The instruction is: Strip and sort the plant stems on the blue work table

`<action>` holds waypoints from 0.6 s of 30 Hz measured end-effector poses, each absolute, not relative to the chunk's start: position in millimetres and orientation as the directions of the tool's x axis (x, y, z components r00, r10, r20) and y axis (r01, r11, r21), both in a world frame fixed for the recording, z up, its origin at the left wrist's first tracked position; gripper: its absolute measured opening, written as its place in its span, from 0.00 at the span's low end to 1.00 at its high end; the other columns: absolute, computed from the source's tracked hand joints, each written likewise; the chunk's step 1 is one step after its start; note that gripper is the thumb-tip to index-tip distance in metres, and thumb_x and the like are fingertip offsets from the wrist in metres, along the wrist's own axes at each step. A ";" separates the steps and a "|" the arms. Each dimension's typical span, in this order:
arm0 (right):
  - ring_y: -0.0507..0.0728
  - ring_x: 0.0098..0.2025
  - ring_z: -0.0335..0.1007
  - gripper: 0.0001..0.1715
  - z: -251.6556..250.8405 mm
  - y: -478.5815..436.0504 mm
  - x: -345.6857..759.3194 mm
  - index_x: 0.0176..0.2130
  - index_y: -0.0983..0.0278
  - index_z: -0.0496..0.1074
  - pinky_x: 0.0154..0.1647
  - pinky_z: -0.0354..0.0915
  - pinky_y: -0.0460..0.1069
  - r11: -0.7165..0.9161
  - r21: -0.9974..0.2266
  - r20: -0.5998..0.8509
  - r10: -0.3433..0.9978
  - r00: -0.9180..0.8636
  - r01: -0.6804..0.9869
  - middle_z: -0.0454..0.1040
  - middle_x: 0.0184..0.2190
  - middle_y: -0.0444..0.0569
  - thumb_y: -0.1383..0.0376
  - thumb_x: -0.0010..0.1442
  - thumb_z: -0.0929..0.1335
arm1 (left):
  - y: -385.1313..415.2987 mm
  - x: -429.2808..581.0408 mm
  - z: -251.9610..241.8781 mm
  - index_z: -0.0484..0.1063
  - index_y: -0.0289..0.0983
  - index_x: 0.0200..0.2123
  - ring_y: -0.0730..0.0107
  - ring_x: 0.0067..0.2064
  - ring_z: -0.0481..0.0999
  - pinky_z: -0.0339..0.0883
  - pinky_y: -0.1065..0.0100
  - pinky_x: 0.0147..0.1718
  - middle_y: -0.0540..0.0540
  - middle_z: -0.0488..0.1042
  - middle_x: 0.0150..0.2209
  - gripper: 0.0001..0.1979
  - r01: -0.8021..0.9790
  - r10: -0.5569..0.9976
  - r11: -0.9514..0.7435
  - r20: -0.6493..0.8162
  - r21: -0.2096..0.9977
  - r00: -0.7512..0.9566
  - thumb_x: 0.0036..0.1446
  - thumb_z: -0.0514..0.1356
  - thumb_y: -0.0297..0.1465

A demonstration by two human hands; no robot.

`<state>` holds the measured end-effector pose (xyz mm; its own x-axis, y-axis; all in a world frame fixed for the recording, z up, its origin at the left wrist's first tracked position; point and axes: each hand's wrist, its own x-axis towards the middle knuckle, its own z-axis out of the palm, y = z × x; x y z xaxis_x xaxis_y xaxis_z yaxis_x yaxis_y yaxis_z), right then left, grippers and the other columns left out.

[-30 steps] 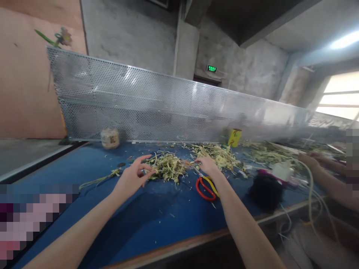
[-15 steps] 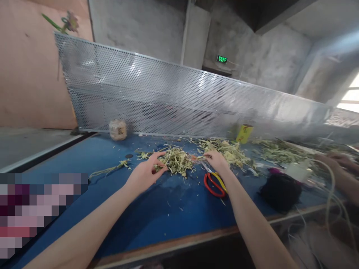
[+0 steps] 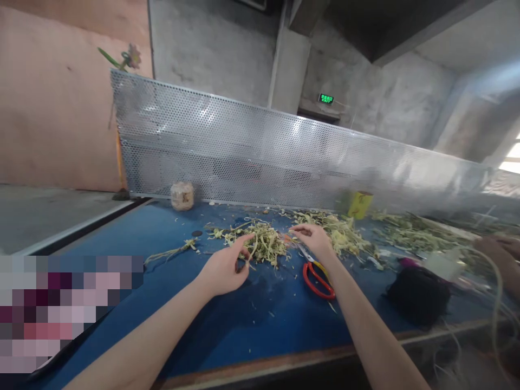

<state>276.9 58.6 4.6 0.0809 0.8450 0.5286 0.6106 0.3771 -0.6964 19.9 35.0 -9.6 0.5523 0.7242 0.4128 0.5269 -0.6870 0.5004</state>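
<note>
My left hand [image 3: 225, 266] is at the near left edge of a heap of dried, pale green plant pieces [image 3: 268, 244]. Its index finger is stretched over the heap, with the thumb apart below; a pale strand lies close to the fingertips. Just right of the heap, my right hand [image 3: 314, 238] has thumb and fingers pinched together. Whatever they hold is too small to make out. Scissors [image 3: 319, 281] with red and yellow handles lie under the right wrist, partly hidden. Beyond that hand spreads a second heap of dried plant pieces [image 3: 341, 230].
A perforated metal screen [image 3: 244, 146] runs along the back of the blue table [image 3: 227, 336]. A wrapped roll [image 3: 182, 196], a yellow container [image 3: 360, 205] and a tied stem bundle [image 3: 173, 252] are there. At right are a black bundle [image 3: 418, 295] and another person's hand [image 3: 495, 254].
My left index finger has extended over the heap while the other fingers curled in. My right hand stays beside the heap, pinched. The whole view has shifted slightly right and down.
</note>
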 end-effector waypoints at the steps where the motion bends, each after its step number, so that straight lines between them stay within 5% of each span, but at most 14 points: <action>1: 0.55 0.27 0.69 0.11 10.1 56.9 264.2 0.29 0.66 0.73 0.29 0.64 0.48 0.386 -0.735 0.489 0.871 0.041 0.558 0.74 0.25 0.50 0.61 0.46 0.67 | 34.0 19.4 -9.2 0.49 0.42 0.55 0.77 0.20 0.65 0.60 0.71 0.23 0.49 0.71 0.38 0.29 0.516 0.724 -0.687 0.421 0.512 0.546 0.48 0.51 0.30; 5: 0.53 0.27 0.69 0.11 29.6 55.1 214.5 0.27 0.66 0.73 0.27 0.63 0.46 0.435 -0.779 0.445 0.891 -0.091 0.451 0.75 0.25 0.48 0.61 0.45 0.67 | 31.6 16.2 -8.6 0.49 0.44 0.55 0.79 0.20 0.64 0.61 0.70 0.25 0.47 0.68 0.41 0.25 0.387 0.727 -0.680 0.505 0.623 0.465 0.52 0.48 0.31; 12: 0.51 0.25 0.67 0.10 23.8 57.8 179.8 0.25 0.66 0.72 0.27 0.61 0.44 0.506 -0.780 0.493 0.859 -0.137 0.368 0.73 0.22 0.45 0.62 0.48 0.66 | 37.8 14.2 -13.3 0.47 0.43 0.54 0.82 0.20 0.64 0.62 0.72 0.24 0.47 0.67 0.42 0.31 0.258 0.774 -0.633 0.579 0.730 0.257 0.45 0.45 0.18; 18: 0.49 0.23 0.63 0.09 12.0 47.5 184.0 0.25 0.65 0.71 0.24 0.58 0.43 0.552 -0.699 0.506 0.831 -0.232 0.454 0.70 0.20 0.43 0.63 0.50 0.65 | 34.1 22.9 -9.0 0.46 0.44 0.55 0.80 0.18 0.66 0.63 0.71 0.20 0.46 0.67 0.42 0.24 0.198 0.804 -0.587 0.536 0.785 0.258 0.55 0.48 0.32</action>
<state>184.0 47.5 12.0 -0.2316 0.8310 0.5058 0.4538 0.5522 -0.6994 22.9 34.1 -9.0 0.2581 0.8036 0.5363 0.1979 -0.5873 0.7848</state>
